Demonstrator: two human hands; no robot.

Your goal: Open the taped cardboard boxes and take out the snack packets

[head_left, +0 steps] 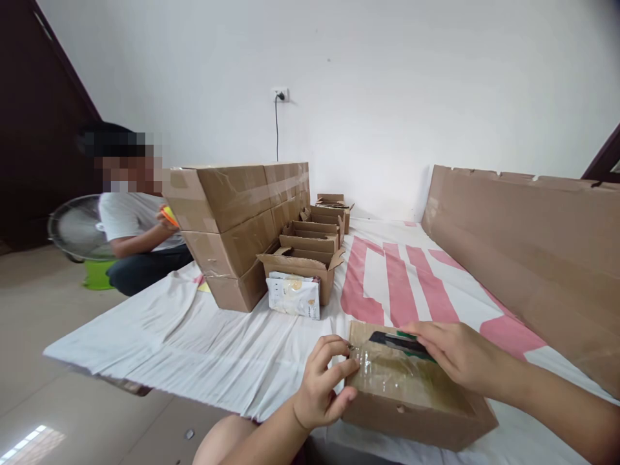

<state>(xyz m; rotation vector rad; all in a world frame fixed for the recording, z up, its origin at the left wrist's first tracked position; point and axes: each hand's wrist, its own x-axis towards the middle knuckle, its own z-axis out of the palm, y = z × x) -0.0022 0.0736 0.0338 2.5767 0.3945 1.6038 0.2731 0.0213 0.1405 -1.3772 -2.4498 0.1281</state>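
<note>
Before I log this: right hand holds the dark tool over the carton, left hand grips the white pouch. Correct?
Not quite: the head view shows the left hand on the carton, not the white pouch. The right hand does hold the dark tool over the carton.

A white-and-pink cloth [397,278] is covering what seems to be my bench [159,358]. On it, stacked cartons [237,213] are flanking open boxes [295,261], a white pouch [294,296] is standing before the nearest, my taped box [409,397] is lying closest to me, and a cardboard panel [523,258] is edging the right.
</note>
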